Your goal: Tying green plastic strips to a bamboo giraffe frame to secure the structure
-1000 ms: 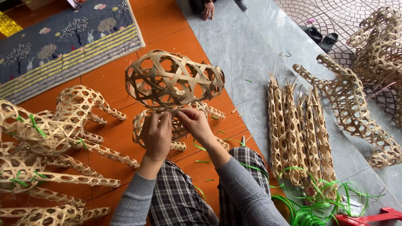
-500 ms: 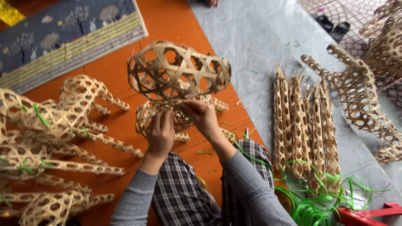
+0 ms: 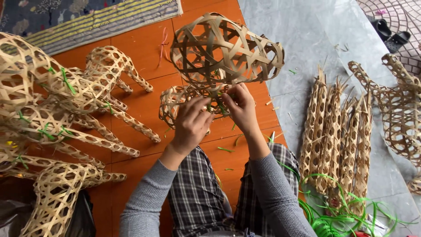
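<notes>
A large open-weave bamboo form [image 3: 226,50], rounded like a cage, is held up in front of me. Below it sits a smaller woven bamboo piece [image 3: 173,103], joined to or touching the big one. My left hand [image 3: 190,125] grips the lower edge where the two pieces meet. My right hand [image 3: 241,107] pinches the same joint from the right, fingers on a thin green strip there. Both sleeves are grey; my checked trousers show below.
Several woven bamboo animal-like frames [image 3: 66,109] with green ties lie on the orange floor [image 3: 140,48] at left. Long woven bamboo cones [image 3: 337,131] lie on the grey floor at right, with another woven frame [image 3: 401,109] beyond. Green plastic strips [image 3: 337,215] coil at bottom right. A patterned mat [image 3: 87,17] lies at top left.
The bamboo form has come closer and larger in view and tilted slightly. Both hands stay at its lower joint, fingers shifting on the green strip.
</notes>
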